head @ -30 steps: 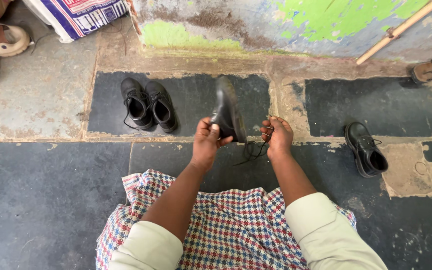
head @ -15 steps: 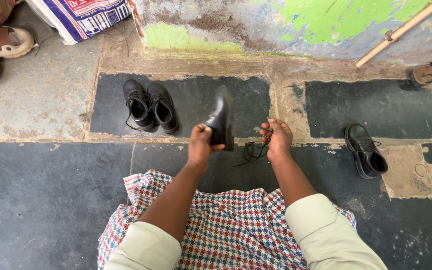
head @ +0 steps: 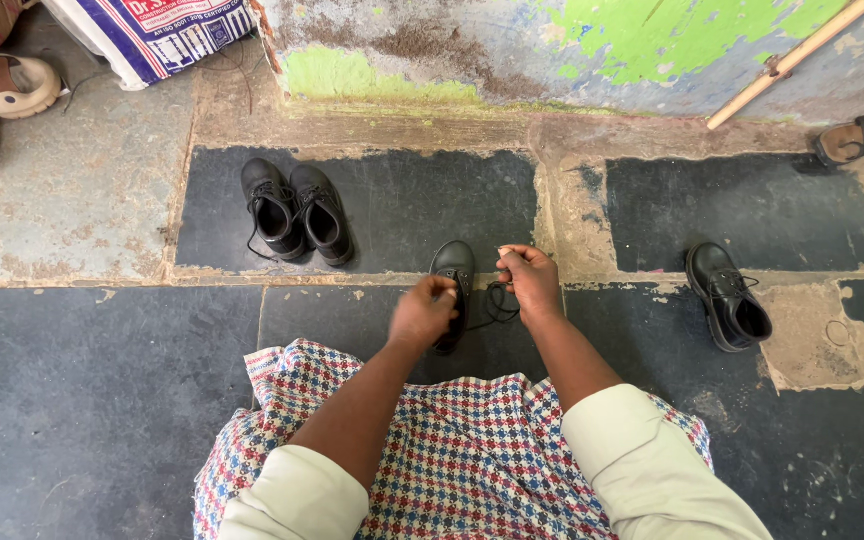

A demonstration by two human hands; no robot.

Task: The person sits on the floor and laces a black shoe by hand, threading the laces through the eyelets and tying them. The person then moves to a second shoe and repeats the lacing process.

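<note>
A black lace-up shoe point(head: 454, 265) stands upright on the dark stone floor straight in front of me, toe pointing away. My left hand point(head: 422, 312) rests over the shoe's opening, fingers curled on it. My right hand point(head: 529, 282) sits just right of the shoe and pinches its black laces point(head: 497, 303), which loop between my two hands. A checked cloth point(head: 472, 450) covers my lap below both arms.
A pair of black shoes point(head: 297, 212) stands to the left on a dark tile. A single black shoe point(head: 728, 297) lies to the right. Sandals point(head: 2, 88) and a printed sack point(head: 167, 30) are at top left. A wooden stick point(head: 782, 62) leans on the painted wall.
The shoe was tilted up in my left hand, sole showing; now it stands flat on the floor. Both hands have come down with it, the right still on the laces.
</note>
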